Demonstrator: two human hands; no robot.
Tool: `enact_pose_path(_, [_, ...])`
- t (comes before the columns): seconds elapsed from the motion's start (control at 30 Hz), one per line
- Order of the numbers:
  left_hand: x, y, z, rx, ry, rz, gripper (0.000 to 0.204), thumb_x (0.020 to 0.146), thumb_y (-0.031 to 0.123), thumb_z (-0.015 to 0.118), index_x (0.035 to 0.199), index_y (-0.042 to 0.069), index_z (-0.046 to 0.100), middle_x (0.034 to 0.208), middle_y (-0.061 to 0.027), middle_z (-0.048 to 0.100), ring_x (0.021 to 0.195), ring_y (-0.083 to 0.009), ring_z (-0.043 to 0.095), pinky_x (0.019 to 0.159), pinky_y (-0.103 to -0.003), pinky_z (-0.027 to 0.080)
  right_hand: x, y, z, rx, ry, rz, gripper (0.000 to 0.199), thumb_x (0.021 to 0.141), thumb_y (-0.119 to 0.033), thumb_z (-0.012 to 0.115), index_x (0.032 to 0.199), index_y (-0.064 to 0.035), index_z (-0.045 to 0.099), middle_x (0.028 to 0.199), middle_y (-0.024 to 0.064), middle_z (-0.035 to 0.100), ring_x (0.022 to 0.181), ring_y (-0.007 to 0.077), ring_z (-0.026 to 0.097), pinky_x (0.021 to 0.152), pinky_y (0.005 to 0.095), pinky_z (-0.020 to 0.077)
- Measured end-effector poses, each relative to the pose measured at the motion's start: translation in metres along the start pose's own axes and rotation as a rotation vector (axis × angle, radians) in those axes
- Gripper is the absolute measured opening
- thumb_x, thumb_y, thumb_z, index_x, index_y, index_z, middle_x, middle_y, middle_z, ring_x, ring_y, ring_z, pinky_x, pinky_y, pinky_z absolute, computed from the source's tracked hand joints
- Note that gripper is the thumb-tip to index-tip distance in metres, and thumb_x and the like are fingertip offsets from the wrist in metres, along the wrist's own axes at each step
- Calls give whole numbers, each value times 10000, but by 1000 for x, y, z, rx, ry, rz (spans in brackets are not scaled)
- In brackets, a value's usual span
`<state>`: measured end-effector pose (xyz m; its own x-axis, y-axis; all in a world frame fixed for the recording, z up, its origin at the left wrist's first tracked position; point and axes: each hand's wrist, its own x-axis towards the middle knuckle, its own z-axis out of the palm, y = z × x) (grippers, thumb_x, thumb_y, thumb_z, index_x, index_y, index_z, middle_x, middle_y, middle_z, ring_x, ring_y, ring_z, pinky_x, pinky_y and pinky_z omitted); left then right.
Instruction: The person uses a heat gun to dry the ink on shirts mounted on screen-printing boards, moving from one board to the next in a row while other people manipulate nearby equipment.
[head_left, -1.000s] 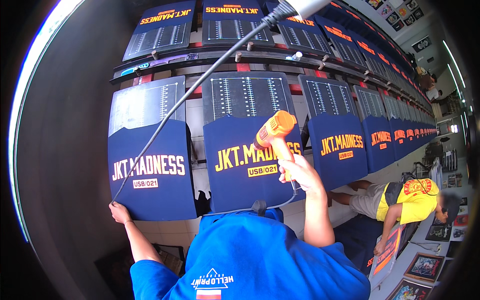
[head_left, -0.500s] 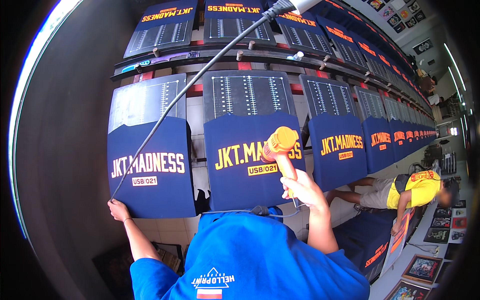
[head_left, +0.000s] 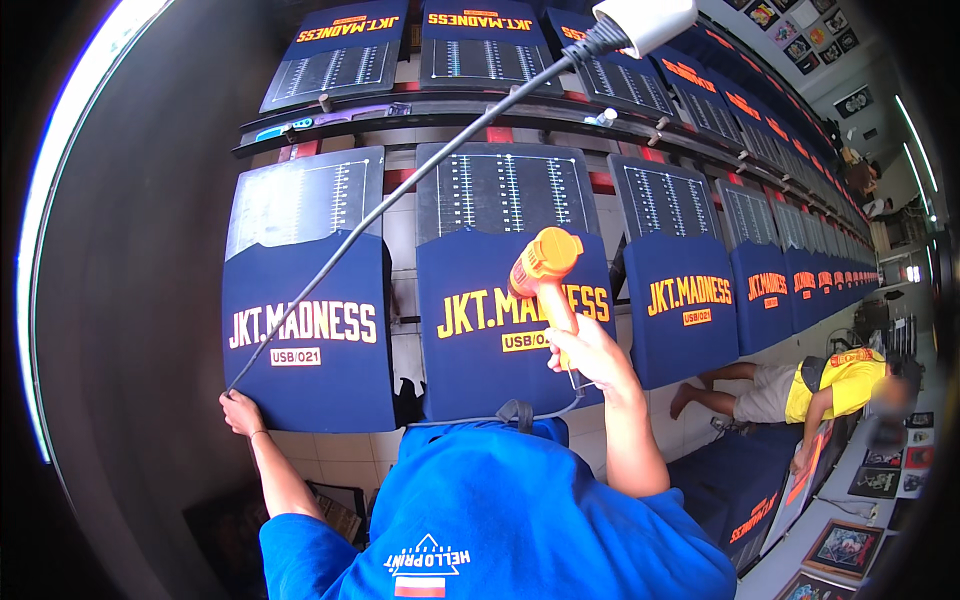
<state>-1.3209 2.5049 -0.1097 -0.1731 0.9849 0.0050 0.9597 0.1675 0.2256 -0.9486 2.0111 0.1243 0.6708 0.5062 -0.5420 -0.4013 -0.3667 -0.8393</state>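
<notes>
An orange heat gun [head_left: 552, 262] is held by its handle in my right hand [head_left: 590, 358], its barrel over the yellow print of a navy fabric piece [head_left: 480, 385] on the middle board. It hides part of that lettering. My left hand [head_left: 241, 412] is closed around a grey power cord [head_left: 330, 258] at the lower left corner of the left board. The cord slants down from a white connector [head_left: 650, 22] at the top. On the left board lies a navy fabric piece [head_left: 300, 395] with white-looking lettering.
Black ruled boards [head_left: 500, 185] with printed navy fabric run in rows to the right. A dark rail [head_left: 460, 115] holds a blue-handled tool [head_left: 285, 130] and a purple one [head_left: 362, 113]. A person in a yellow shirt [head_left: 840, 385] stands at right. Framed pictures [head_left: 845, 548] lie lower right.
The heat gun has moved a little up and left over the middle print, with my right hand. The view has shifted slightly, showing more of the white connector. My left hand keeps its place.
</notes>
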Motion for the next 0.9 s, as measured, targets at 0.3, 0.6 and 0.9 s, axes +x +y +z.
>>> enact_pose_path(0.3, [-2,-1,-1,3,12,4,426,982,406,397,1295,134,496,1241,-125,600,1134,-379,551,911,-530,436,2,-5,5,-25,-112,48,195,910,-197,607,955,-18,545,749,25,574,616,108,616,571,238,525])
enact_pose_path(0.6, [-4,0,-2,-19,19,-1,426,981,408,413,1311,149,491,1251,-119,594,1142,-374,545,909,-531,438,6,-6,12,-59,-112,53,213,928,-194,600,940,10,541,740,39,563,610,125,622,555,245,525])
enact_pose_path(0.9, [-14,8,-7,-16,60,1,440,982,404,420,1364,189,451,1270,-112,580,1168,-357,528,926,-525,429,-22,-5,16,-115,-177,89,210,918,-190,616,911,6,540,744,38,556,609,126,621,561,247,526])
